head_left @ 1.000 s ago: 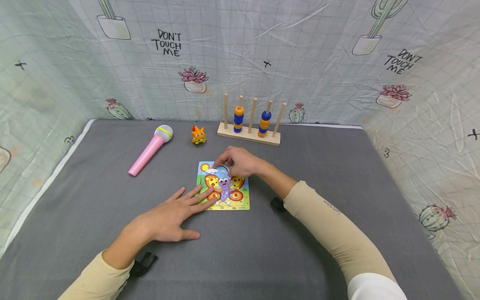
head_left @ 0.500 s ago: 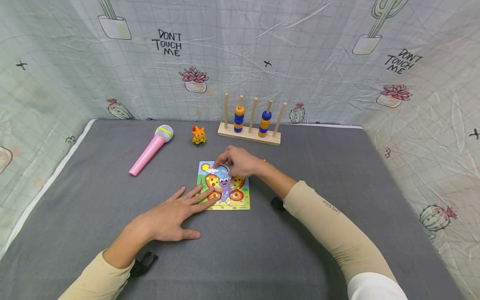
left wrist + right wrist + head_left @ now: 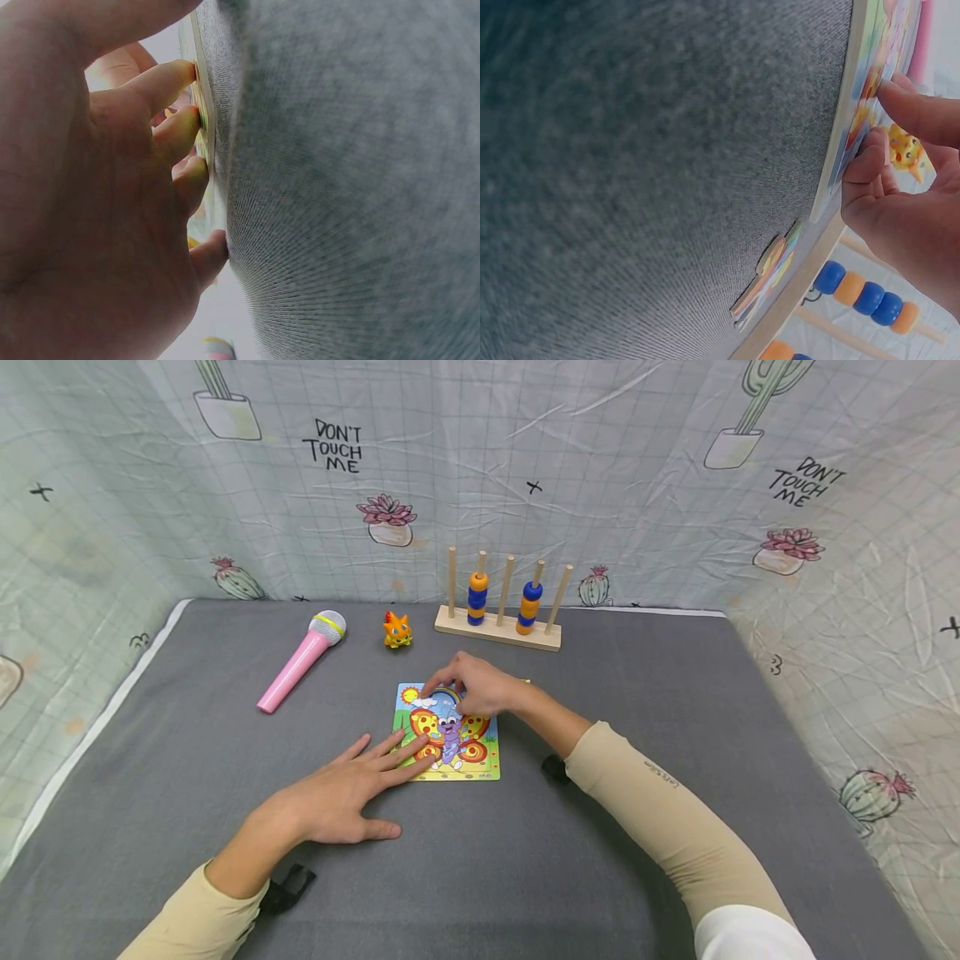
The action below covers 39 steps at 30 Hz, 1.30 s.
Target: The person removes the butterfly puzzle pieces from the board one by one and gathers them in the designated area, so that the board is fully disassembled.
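Observation:
A square puzzle board (image 3: 480, 757) printed with a purple butterfly, a sun and a rainbow lies flat mid-table. My left hand (image 3: 341, 797) is spread out, its fingertips resting on the board's lower left part and the thumb on the cloth. In the left wrist view those fingers (image 3: 187, 184) touch the board's edge and face. My right hand (image 3: 483, 685) bends over the top of the board, index finger near the cloud and thumb by the rainbow. In the right wrist view the thumb and fingers (image 3: 866, 161) touch the picture; I cannot tell whether they pinch a piece.
Loose colourful puzzle pieces (image 3: 769, 274) lie beyond the board, mostly hidden by the right hand from above. Farther back are a pink toy microphone (image 3: 296, 668), a small orange figure (image 3: 397, 631) and a wooden peg stand (image 3: 495, 628) with blue and orange beads. A printed curtain rises behind.
The right index finger has slid slightly to the left along the top of the board. My left hand and the board have stayed put.

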Each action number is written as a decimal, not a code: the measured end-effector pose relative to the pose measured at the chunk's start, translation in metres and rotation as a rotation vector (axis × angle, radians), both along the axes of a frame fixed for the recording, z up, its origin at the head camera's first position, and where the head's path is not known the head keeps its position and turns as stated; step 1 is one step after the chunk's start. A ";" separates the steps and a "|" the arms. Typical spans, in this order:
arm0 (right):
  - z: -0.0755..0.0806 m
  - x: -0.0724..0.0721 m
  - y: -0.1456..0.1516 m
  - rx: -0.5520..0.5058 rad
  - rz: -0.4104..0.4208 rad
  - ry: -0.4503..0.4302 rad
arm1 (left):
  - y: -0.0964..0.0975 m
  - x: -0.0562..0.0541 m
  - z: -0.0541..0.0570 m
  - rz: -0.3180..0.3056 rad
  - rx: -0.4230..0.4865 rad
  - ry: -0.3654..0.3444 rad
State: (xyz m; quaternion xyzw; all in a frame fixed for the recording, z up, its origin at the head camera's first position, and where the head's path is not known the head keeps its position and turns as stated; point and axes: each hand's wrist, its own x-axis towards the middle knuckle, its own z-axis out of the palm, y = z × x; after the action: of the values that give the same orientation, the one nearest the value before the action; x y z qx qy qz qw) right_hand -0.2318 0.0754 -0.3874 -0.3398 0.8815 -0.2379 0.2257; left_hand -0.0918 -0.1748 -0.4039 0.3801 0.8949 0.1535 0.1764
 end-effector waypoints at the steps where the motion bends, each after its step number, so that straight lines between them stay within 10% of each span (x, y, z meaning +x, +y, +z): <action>1: 0.000 0.000 0.000 0.002 0.002 -0.001 | 0.000 0.000 0.000 0.000 0.001 -0.001; 39: 0.001 0.001 0.001 -0.031 -0.002 -0.041 | -0.001 0.001 -0.001 0.009 0.003 -0.012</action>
State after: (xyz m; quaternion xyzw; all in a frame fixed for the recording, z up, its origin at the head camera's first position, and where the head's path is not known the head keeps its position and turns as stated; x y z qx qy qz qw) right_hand -0.2312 0.0768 -0.3868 -0.3373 0.8732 -0.2587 0.2382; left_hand -0.0910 -0.1754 -0.4046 0.3756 0.8952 0.1579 0.1807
